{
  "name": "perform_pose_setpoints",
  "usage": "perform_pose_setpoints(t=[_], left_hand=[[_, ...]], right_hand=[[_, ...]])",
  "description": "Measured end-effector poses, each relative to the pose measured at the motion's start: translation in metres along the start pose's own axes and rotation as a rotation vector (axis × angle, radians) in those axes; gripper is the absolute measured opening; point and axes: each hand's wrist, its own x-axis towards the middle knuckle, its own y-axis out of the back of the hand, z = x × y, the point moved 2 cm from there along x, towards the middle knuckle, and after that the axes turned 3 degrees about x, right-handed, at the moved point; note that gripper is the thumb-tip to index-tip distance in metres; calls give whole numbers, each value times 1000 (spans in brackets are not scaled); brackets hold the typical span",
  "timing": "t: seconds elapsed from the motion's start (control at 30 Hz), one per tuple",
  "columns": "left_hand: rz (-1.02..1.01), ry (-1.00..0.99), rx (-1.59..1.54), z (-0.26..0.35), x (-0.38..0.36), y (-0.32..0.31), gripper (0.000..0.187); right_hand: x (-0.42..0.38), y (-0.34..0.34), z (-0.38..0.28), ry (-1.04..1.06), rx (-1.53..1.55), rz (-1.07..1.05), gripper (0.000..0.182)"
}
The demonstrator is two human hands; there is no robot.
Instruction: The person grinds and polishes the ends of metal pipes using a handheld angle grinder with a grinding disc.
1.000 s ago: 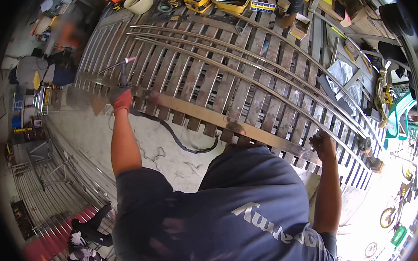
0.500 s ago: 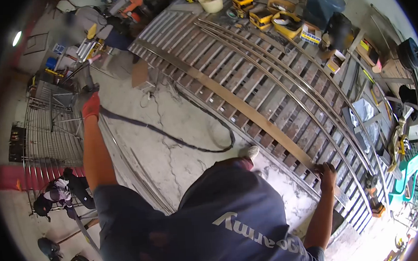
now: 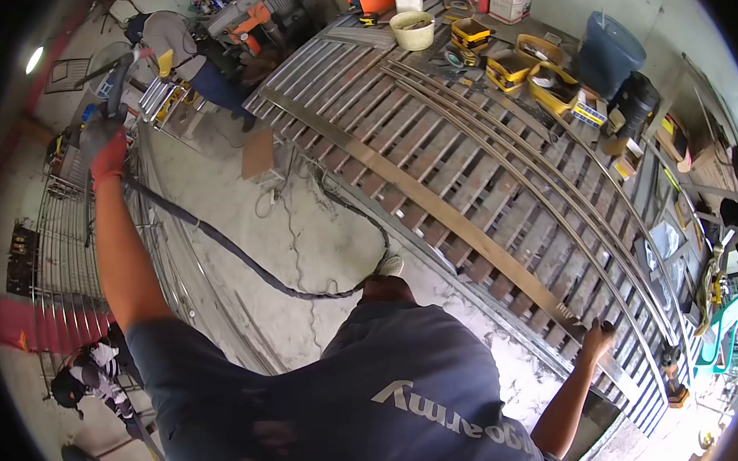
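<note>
While the left hand, fingers clamped, lifts a torch upper left, the right hand grips the long flat bar at lower right; stiff, heavy, best held mid-length.

The welding torch is a slim dark tool with a bent neck and a pinkish tip at its far end, held up and out to the side, tilted, in the red-gloved left hand. From it a thick black hose runs down past the forearm and sags in a loop above the cracked concrete floor. The flat bar is a long, narrow, brownish metal strip lying slantwise across the slatted metal gate; the bare right hand grips its near end.
</note>
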Motion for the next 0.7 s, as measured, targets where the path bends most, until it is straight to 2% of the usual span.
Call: perform_pose_setpoints(t=[0.03, 0.1, 0.13, 0.23, 0.27, 0.3, 0.37, 0.4, 0.47, 0.5, 0.63, 0.7], left_hand=[[10, -118, -45, 5, 15, -24, 38], [-122, -77, -8, 27, 48, -86, 40], [-182, -165, -30, 46, 58, -116, 40], [-300, -355, -85, 77, 70, -239, 40], [-423, -337, -63, 102, 73, -263, 40], [-545, -324, -42, 123, 74, -286, 39], [-616, -339, -48, 143, 60, -379, 32], [-637, -340, -47, 154, 49, -428, 29], [-689, -280, -50, 180, 26, -496, 26], [-724, -222, -55, 196, 15, -515, 26], [-884, -188, -106, 244, -13, -574, 34], [-901, -210, -129, 259, -23, -606, 39]], right_hand=[[-3, -12, 2, -17, 20, 28, 50], [-39, -23, -45, -252, 188, 1, 51], [-42, -44, -23, -226, 269, 18, 55], [-103, -62, -102, -393, 282, -78, 44], [-119, -69, -118, -424, 393, -196, 42], [-136, -76, -134, -483, 459, -215, 42], [-159, -75, -148, -548, 444, -347, 61], [-176, -69, -167, -576, 405, -301, 59], [-199, -48, -189, -593, 404, -341, 59], [-210, -35, -189, -630, 390, -328, 59], [-253, 28, -167, -842, 424, -183, 56], [-280, 53, -154, -950, 472, -99, 56]])
